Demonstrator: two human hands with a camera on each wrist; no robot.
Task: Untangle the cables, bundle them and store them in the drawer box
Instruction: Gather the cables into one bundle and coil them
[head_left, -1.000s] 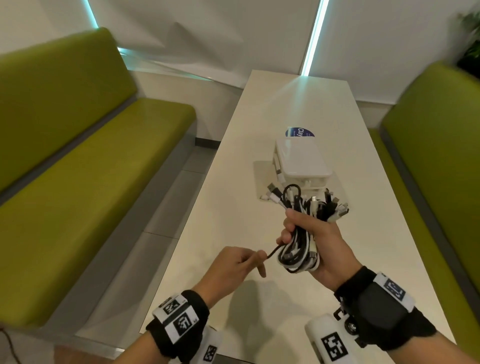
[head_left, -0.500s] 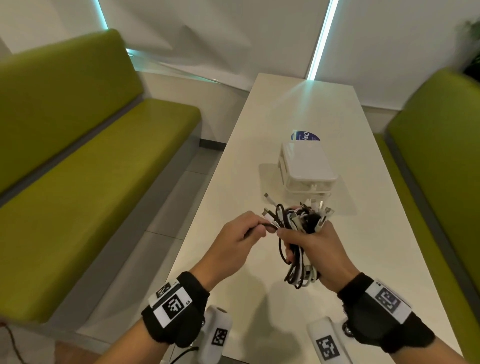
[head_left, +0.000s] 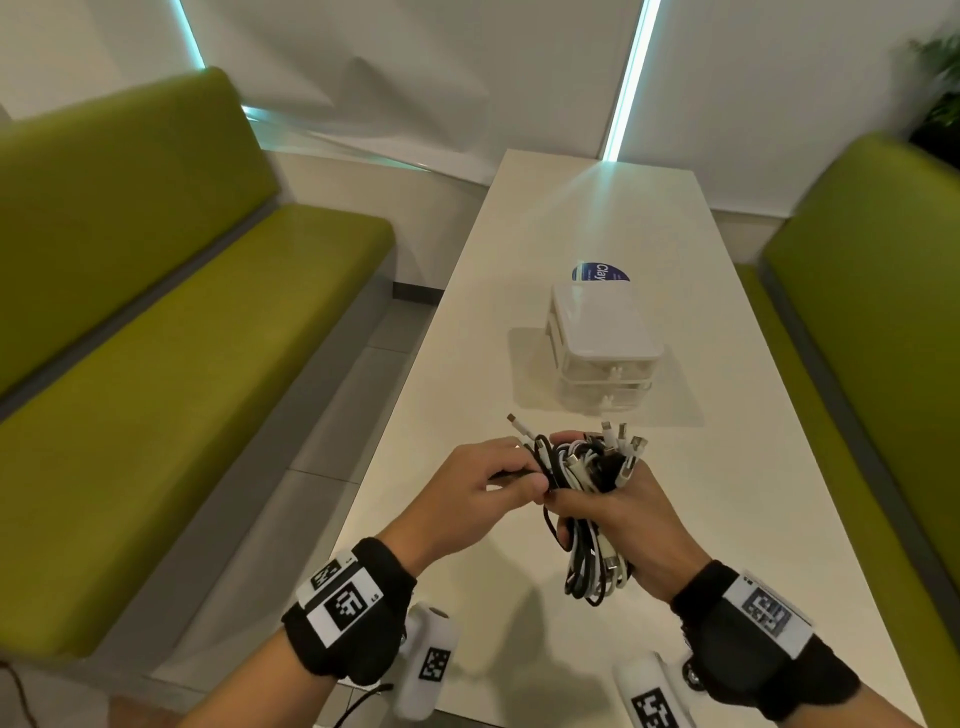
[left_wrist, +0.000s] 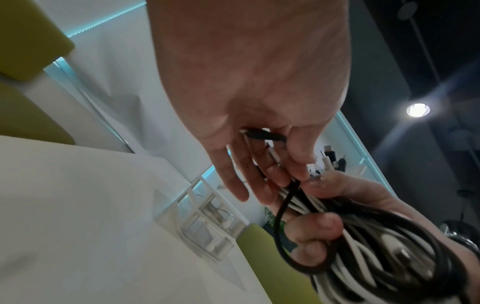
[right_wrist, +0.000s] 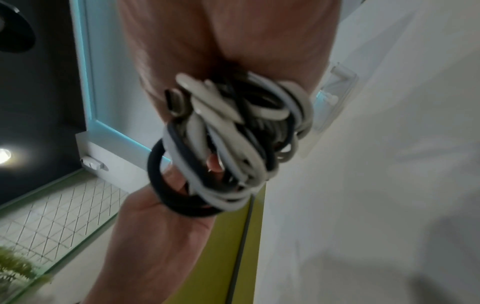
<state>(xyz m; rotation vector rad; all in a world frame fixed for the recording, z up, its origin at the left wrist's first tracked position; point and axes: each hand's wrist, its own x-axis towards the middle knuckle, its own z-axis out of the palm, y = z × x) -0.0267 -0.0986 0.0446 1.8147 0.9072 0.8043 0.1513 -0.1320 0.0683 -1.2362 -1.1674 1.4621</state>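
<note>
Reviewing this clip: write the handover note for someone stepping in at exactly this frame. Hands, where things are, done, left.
Right hand: grips the cable bundle, black and white cables looped together, held above the table.
Left hand: fingers pinch one black cable at the top of the bundle, against the right hand.
Drawer box: on the table beyond the hands, both drawers look closed.
Done: cables gathered into one looped bunch.
Left: secure the black cable around or into the bundle, open a drawer, put the bundle in, close it.
</note>
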